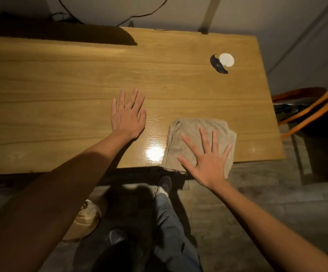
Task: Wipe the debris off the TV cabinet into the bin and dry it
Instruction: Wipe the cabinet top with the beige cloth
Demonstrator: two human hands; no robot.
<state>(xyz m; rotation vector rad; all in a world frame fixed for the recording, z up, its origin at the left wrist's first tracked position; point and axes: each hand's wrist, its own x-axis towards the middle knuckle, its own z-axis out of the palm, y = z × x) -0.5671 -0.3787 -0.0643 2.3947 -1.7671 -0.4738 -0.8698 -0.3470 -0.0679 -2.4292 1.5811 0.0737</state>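
Observation:
The wooden TV cabinet top (80,79) fills the upper half of the view. A beige cloth (190,130) lies flat near its front right edge, partly hanging over the edge. My right hand (208,160) presses flat on the cloth, fingers spread. My left hand (127,114) rests flat on the bare wood to the left of the cloth, fingers apart, holding nothing. Far right on the top lie a dark curved scrap (218,64) and a white round piece (226,59), touching each other. An orange-rimmed bin (304,108) stands on the floor off the cabinet's right end.
A wall runs behind the cabinet with black cables (100,18) hanging. A dark shadowed shape (61,34) sits at the back left. Below the front edge are my legs and shoes (165,185) and a round pale object (86,214) on the floor.

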